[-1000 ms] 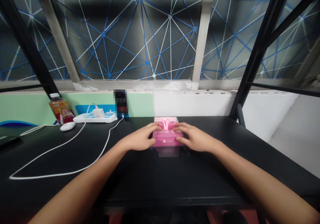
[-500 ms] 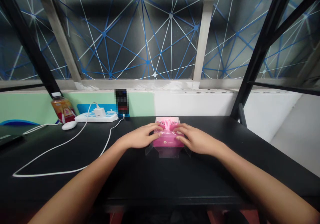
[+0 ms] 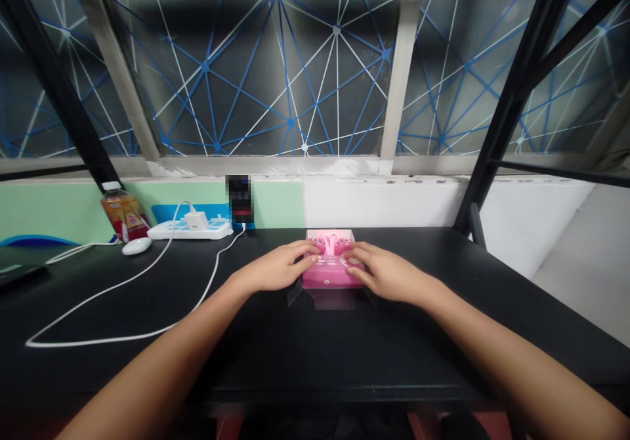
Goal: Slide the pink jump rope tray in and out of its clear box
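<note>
A pink box (image 3: 333,271) with a clear top sits on the black table (image 3: 275,361), holding pink shapes that are hard to make out. Clear plastic flaps (image 3: 322,299) splay out around its base. My left hand (image 3: 278,268) lies over the box's left side, fingertips on its top edge. My right hand (image 3: 386,275) mirrors it on the right side. Both hands hold the box between them, and my fingers hide part of its top.
Along the back of the table stand a juice bottle (image 3: 125,212), a white power strip (image 3: 189,231) and a pixelated dark object (image 3: 239,199). A white mouse (image 3: 136,246) and a looped white cable (image 3: 98,338) lie left, with a dark flat device (image 3: 20,274) at the far left.
The view has tilted slightly. The clear flaps now show more widely around the box's base, and both hands stay on the box.
</note>
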`<state>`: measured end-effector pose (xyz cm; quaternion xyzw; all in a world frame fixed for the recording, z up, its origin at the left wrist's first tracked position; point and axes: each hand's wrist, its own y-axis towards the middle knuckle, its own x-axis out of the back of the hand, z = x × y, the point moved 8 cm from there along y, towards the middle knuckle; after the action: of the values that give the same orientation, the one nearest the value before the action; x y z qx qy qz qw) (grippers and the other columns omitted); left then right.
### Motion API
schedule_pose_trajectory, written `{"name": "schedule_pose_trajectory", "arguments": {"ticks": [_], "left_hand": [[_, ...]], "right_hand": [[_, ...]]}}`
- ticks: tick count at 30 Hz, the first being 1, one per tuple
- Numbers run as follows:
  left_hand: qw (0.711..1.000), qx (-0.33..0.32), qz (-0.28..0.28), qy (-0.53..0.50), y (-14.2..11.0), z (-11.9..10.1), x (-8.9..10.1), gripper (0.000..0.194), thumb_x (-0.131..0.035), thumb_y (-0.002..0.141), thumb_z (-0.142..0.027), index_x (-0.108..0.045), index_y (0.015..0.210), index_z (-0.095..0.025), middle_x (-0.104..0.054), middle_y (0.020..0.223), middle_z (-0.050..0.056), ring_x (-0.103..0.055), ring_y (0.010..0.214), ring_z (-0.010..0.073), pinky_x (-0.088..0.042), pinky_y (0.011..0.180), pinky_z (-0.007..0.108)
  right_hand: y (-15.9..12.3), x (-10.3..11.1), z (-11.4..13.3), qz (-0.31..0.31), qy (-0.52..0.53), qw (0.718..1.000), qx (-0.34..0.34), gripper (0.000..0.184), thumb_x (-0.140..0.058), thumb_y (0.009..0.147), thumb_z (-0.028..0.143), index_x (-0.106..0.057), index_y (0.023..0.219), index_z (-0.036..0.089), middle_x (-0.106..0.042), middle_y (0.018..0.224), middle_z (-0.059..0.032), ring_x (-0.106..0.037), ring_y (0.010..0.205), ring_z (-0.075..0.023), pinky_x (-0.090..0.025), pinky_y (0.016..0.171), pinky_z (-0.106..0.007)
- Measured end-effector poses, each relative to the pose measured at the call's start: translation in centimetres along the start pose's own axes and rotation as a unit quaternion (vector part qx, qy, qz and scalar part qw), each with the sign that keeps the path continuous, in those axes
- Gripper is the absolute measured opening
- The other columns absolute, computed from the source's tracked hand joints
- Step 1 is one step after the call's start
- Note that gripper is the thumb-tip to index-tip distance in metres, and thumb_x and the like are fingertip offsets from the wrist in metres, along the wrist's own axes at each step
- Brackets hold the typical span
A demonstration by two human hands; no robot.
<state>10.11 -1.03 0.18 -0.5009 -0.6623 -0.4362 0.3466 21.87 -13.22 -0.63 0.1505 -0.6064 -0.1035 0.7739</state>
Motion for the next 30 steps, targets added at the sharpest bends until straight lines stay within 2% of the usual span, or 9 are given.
{"name": "schedule_pose_trajectory", "arguments": {"ticks": [2, 6, 7, 9, 12, 15, 21, 27, 30], "left_hand": [[1.0, 0.003, 0.002, 0.003, 0.0, 0.0, 0.1, 0.039, -0.034, 0.1, -0.044, -0.057, 0.126, -0.027, -0.052, 0.14, 0.0, -0.045, 0.13, 0.0182, -0.031, 0.112, 0.032], [1.0, 0.004, 0.001, 0.007, 0.1, 0.1, 0.3, 0.037, -0.037, 0.099, -0.043, -0.058, 0.124, -0.025, -0.052, 0.14, 0.002, -0.046, 0.129, 0.0187, -0.033, 0.111, 0.032], [1.0, 0.0, 0.0, 0.011, 0.1, 0.1, 0.4, 0.036, -0.041, 0.097, -0.042, -0.058, 0.124, -0.025, -0.052, 0.139, 0.002, -0.047, 0.128, 0.0192, -0.034, 0.11, 0.032], [1.0, -0.01, -0.007, 0.022, 0.2, 0.0, 0.6, 0.036, -0.051, 0.093, -0.042, -0.059, 0.123, -0.026, -0.053, 0.139, 0.003, -0.049, 0.127, 0.02, -0.036, 0.108, 0.032], [0.999, -0.008, -0.024, 0.046, 0.3, -0.3, 1.1, 0.036, -0.057, 0.089, -0.04, -0.06, 0.122, -0.028, -0.055, 0.137, 0.001, -0.052, 0.124, 0.0208, -0.038, 0.105, 0.031], [0.996, 0.019, -0.042, 0.075, 0.4, -0.3, 1.4, 0.035, -0.053, 0.09, -0.044, -0.062, 0.121, -0.031, -0.059, 0.133, -0.001, -0.061, 0.108, 0.0208, -0.047, 0.09, 0.03], [0.981, 0.115, -0.116, 0.109, 1.2, 2.6, 1.6, 0.041, -0.053, 0.086, -0.057, -0.067, 0.113, -0.03, -0.071, 0.108, 0.0, -0.068, 0.08, 0.0206, -0.049, 0.068, 0.028], [0.974, 0.152, -0.159, 0.054, 3.8, 6.6, 0.5, 0.037, -0.056, 0.084, -0.049, -0.068, 0.109, -0.025, -0.06, 0.131, 0.003, -0.068, 0.086, 0.0194, -0.052, 0.08, 0.029], [0.981, 0.133, -0.129, 0.05, 4.0, 7.1, -0.2, 0.044, -0.051, 0.087, -0.048, -0.062, 0.122, -0.025, -0.043, 0.147, 0.007, -0.06, 0.114, 0.0245, -0.044, 0.1, 0.034]], "right_hand": [[-0.2, -0.1, -0.1, 0.017, 0.027, 0.999, -0.008, 0.044, -0.053, 0.092, 0.04, -0.052, 0.131, 0.022, -0.051, 0.137, -0.0117, -0.048, 0.126, -0.0252, -0.041, 0.104, -0.042], [-0.5, 0.0, 1.6, 0.052, -0.007, 0.998, 0.018, 0.096, -0.077, 0.066, 0.056, -0.037, 0.145, 0.019, -0.028, 0.153, -0.0187, -0.024, 0.14, -0.0373, -0.028, 0.109, -0.054], [-0.5, 0.2, 2.7, 0.047, -0.019, 0.998, 0.044, 0.096, -0.077, 0.066, 0.056, -0.038, 0.145, 0.018, -0.028, 0.153, -0.0189, -0.021, 0.141, -0.0379, -0.025, 0.11, -0.055], [-0.7, 0.7, 5.6, 0.035, -0.016, 0.991, 0.128, 0.059, -0.067, 0.081, 0.049, -0.054, 0.132, 0.023, -0.041, 0.147, -0.0138, -0.033, 0.137, -0.0326, -0.028, 0.109, -0.051], [-1.0, 0.3, 8.6, 0.072, 0.014, 0.98, 0.187, 0.02, -0.052, 0.091, 0.025, -0.067, 0.104, 0.021, -0.068, 0.109, -0.0069, -0.061, 0.099, -0.0194, -0.045, 0.086, -0.034], [-1.0, -0.4, 9.2, 0.102, 0.014, 0.982, 0.157, 0.019, -0.05, 0.088, 0.016, -0.067, 0.095, 0.018, -0.07, 0.087, -0.0046, -0.062, 0.076, -0.0159, -0.044, 0.068, -0.027], [-2.1, -1.3, 10.1, 0.176, 0.119, 0.961, 0.179, 0.024, -0.054, 0.084, 0.014, -0.072, 0.099, 0.021, -0.072, 0.086, -0.0022, -0.065, 0.078, -0.015, -0.045, 0.07, -0.025], [-3.5, -1.8, 10.4, 0.285, 0.306, 0.888, 0.192, 0.034, -0.063, 0.085, 0.031, -0.068, 0.116, 0.018, -0.072, 0.104, -0.0052, -0.067, 0.087, -0.0143, -0.049, 0.076, -0.021], [-3.2, -0.9, 9.9, 0.286, 0.353, 0.871, 0.187, 0.037, -0.064, 0.086, 0.037, -0.066, 0.118, 0.017, -0.071, 0.108, -0.0057, -0.066, 0.092, -0.0149, -0.049, 0.081, -0.022]]}}
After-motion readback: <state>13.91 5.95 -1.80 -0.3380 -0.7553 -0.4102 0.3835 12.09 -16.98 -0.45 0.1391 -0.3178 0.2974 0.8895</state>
